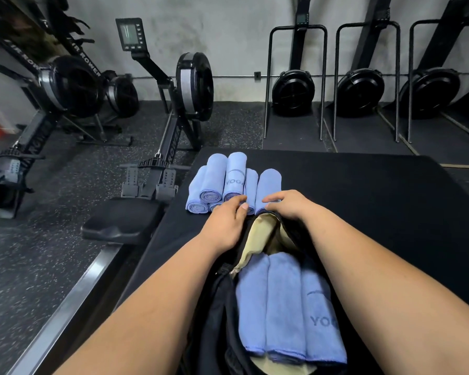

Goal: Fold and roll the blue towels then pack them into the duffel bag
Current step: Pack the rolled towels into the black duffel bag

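Several rolled blue towels (pixel 229 182) lie stacked side by side on the black mat (pixel 363 190). In front of them a black duffel bag (pixel 217 315) with a tan lining stands open, and three rolled blue towels (pixel 284 304) lie inside it. My left hand (pixel 225 220) reaches over the bag's far end, its fingers resting on the near ends of the rolls. My right hand (pixel 287 204) lies with relaxed fingers on the near end of the rightmost roll (pixel 268 185). Neither hand curls around a roll.
A rowing machine (pixel 173 125) with its black seat (pixel 122 220) and steel rail stands just left of the mat. More rowers are stored upright against the back wall (pixel 363 90). Speckled rubber floor surrounds the mat.
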